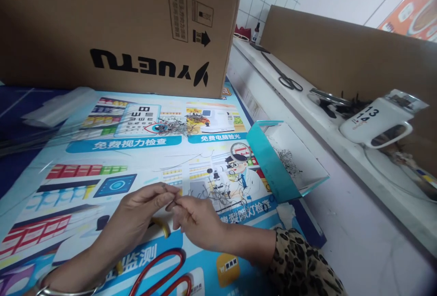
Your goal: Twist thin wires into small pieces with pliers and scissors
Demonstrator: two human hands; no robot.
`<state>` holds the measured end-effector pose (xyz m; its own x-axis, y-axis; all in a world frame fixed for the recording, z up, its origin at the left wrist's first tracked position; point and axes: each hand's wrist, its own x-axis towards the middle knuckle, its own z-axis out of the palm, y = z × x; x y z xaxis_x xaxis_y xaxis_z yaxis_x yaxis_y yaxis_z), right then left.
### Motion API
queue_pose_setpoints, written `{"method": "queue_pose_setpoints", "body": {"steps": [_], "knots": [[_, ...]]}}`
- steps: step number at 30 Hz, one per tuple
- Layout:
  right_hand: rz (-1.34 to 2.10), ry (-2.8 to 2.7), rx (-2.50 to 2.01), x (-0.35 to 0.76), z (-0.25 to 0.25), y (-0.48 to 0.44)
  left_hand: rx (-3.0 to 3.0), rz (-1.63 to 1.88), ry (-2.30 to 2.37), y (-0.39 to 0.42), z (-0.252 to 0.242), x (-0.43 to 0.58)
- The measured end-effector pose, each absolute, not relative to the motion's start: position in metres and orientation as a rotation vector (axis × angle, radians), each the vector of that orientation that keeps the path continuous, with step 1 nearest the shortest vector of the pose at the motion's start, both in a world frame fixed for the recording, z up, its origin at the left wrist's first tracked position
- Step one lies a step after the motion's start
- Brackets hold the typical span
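My left hand [145,207] and my right hand [200,221] meet fingertip to fingertip over the printed table cover. Both are closed in a pinch. What they hold between them is too small to make out. Just right of them lies a loose scatter of thin, dark, bent wire pieces [228,196]. Another heap of such pieces [174,126] sits farther back. Under my hands a yellow curved handle [164,228] shows in part; the rest of that tool is hidden. Red looped handles [164,271], like those of scissors, lie close to me at the bottom edge.
A large cardboard box [136,22] stands at the back. To the right, a teal and white open box [273,164] holds more wire pieces. Along the ledge are black scissors [287,79] and a white mug [375,120]. Long thin wires [30,143] and a plastic bag [59,107] lie left.
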<state>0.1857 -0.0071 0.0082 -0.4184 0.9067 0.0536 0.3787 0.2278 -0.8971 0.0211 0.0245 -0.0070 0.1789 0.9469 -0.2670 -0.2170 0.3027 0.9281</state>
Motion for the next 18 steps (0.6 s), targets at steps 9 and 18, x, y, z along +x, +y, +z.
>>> {"method": "queue_pose_setpoints", "body": {"steps": [9,18], "knots": [[0.914,-2.219,-1.379,0.188,0.018,-0.004,0.82,0.962,1.119,0.026,-0.014,0.022],[0.57,-2.38,-1.459,0.185,0.01,-0.005,0.784,0.934,1.288,0.02,-0.001,0.026]]}}
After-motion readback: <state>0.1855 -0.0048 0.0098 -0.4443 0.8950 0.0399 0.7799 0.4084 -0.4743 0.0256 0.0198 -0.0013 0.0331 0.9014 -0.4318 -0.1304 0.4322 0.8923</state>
